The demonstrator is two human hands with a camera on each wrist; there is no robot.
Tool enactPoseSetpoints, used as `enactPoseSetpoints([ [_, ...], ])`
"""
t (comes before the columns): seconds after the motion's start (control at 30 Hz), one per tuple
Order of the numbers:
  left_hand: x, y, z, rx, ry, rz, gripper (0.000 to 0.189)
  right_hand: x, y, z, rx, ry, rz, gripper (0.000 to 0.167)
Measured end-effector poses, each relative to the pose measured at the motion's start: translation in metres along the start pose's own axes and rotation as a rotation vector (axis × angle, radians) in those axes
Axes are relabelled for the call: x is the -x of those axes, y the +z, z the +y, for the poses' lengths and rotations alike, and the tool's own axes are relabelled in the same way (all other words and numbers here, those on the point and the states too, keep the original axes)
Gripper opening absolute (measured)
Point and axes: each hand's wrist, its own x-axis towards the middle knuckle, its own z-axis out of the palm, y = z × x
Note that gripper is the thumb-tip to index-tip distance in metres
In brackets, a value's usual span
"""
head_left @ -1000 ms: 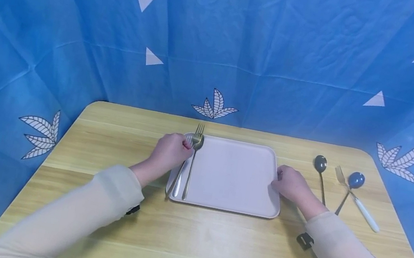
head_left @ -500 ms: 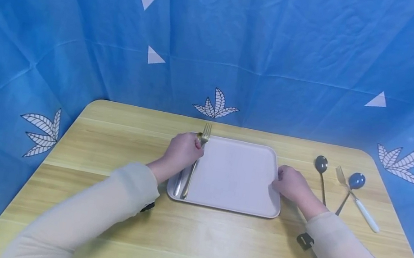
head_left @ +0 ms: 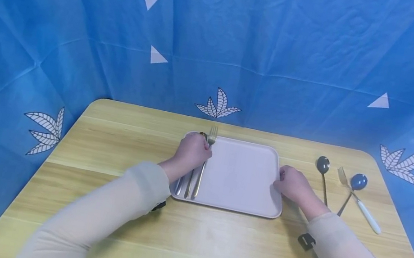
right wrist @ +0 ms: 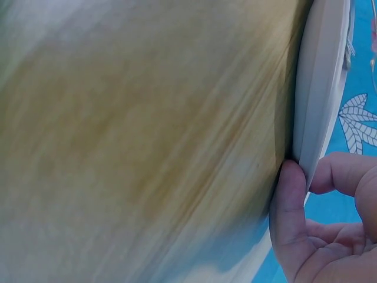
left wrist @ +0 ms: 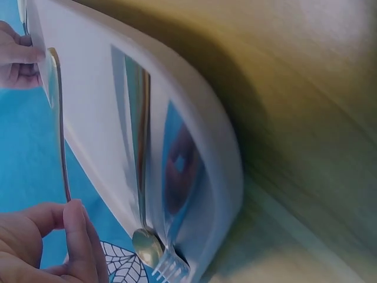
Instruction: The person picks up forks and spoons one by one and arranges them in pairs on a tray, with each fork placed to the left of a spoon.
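Observation:
A pale rectangular tray (head_left: 242, 176) lies on the wooden table. My left hand (head_left: 192, 148) is over its left part and pinches a fork (left wrist: 60, 124) near the tines, which point to the back; the handle runs toward the tray's front edge. Left of that fork, a spoon (left wrist: 147, 246) and another fork (left wrist: 172, 266) lie side by side along the tray's left edge, partly hidden by the hand in the head view. My right hand (head_left: 293, 184) grips the tray's right rim between thumb and fingers.
Right of the tray, on the table (head_left: 211, 248), are a dark spoon (head_left: 323, 165), a second spoon (head_left: 358, 181) and a fork with a white handle (head_left: 368, 216) that crosses it. Blue patterned cloth (head_left: 286, 46) hangs behind the table and at its sides.
My left hand has moved right with the fork, from the tray's left edge to beside the spoon. My right hand has stayed at the right rim.

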Motion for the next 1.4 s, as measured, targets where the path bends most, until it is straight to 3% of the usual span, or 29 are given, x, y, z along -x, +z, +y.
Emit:
enactPoseSetpoints([
  [0.13,-0.001,0.006,0.003,0.028,-0.011,-0.028,0.045,-0.001,0.0,0.001,0.002,0.003,0.001,0.042],
  [0.33,-0.006,0.016,0.004,-0.002,-0.027,-0.059,0.046,0.0,-0.001,0.0,-0.006,0.005,-0.004,0.04],
  [0.93,-0.011,0.028,0.014,-0.044,-0.077,-0.052,0.042,0.002,-0.001,-0.001,-0.006,-0.003,0.001,0.036],
  [1.4,-0.01,0.043,0.018,-0.051,-0.044,-0.089,0.033,-0.001,0.001,0.001,-0.011,-0.006,0.001,0.038],
])
